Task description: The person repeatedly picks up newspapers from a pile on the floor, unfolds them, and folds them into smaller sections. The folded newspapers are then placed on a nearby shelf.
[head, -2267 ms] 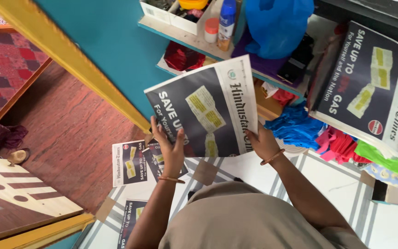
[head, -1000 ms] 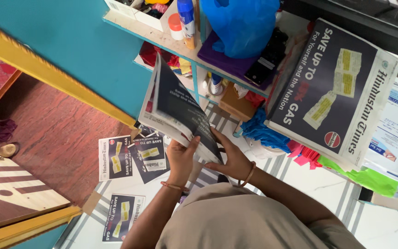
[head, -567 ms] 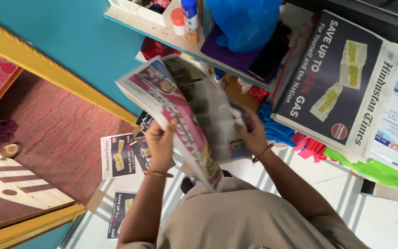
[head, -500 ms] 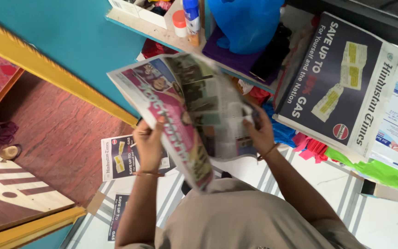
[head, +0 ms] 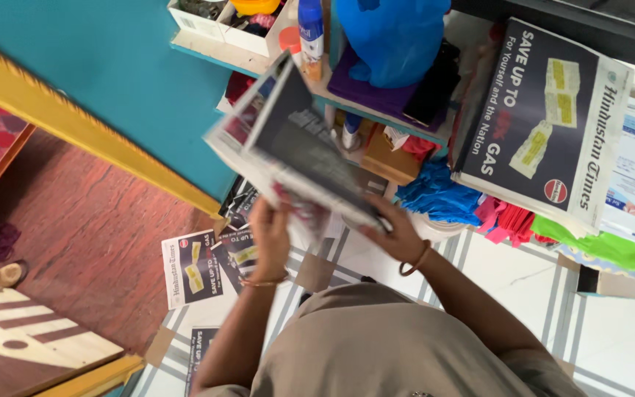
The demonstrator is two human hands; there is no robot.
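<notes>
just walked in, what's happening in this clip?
A person standing over a white striped floor holds a folded dark-fronted newspaper in both hands: left hand under its lower edge, right hand at its right corner. More folded newspapers lie on the floor. Another thick stack of newspapers sits by a cluttered teal shelf.

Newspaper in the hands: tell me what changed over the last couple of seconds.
The newspaper, first held flat with its dark front showing, was flipped, opened to colour pages, and is now folded nearly shut and tilted edge-on. The left hand and right hand kept hold throughout. The stack of papers and floor copies stayed put.
</notes>
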